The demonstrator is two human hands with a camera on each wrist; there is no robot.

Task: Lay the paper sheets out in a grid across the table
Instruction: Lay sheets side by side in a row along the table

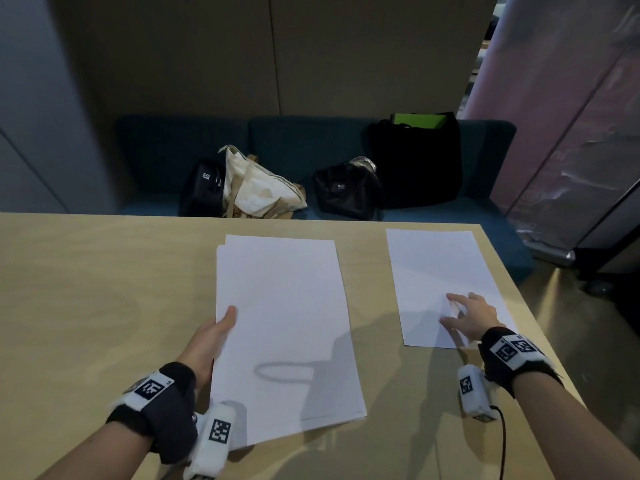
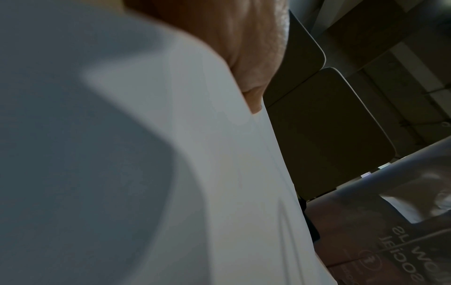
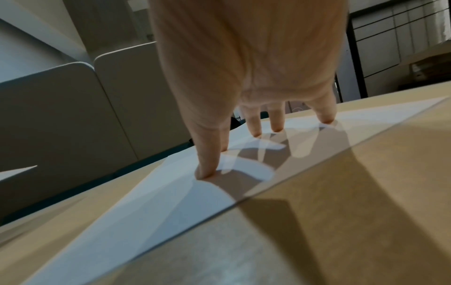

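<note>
A stack of white paper sheets (image 1: 284, 327) is held above the wooden table (image 1: 86, 289) in the middle of the head view. My left hand (image 1: 211, 337) grips its left edge, thumb on top. The left wrist view is filled by the stack (image 2: 195, 154) with my thumb (image 2: 244, 48) over it. A single white sheet (image 1: 436, 271) lies flat at the table's far right corner. My right hand (image 1: 467, 315) rests on its near part with straight, spread fingers. In the right wrist view the fingertips (image 3: 205, 171) press on that sheet (image 3: 171, 202).
Behind the table a dark blue sofa (image 1: 277, 140) holds a cream tote bag (image 1: 256, 185), small black bags (image 1: 343, 190) and a large black bag (image 1: 415, 161). The table's right edge (image 1: 519, 306) runs close to the single sheet. A pale banner (image 1: 571, 116) stands at right.
</note>
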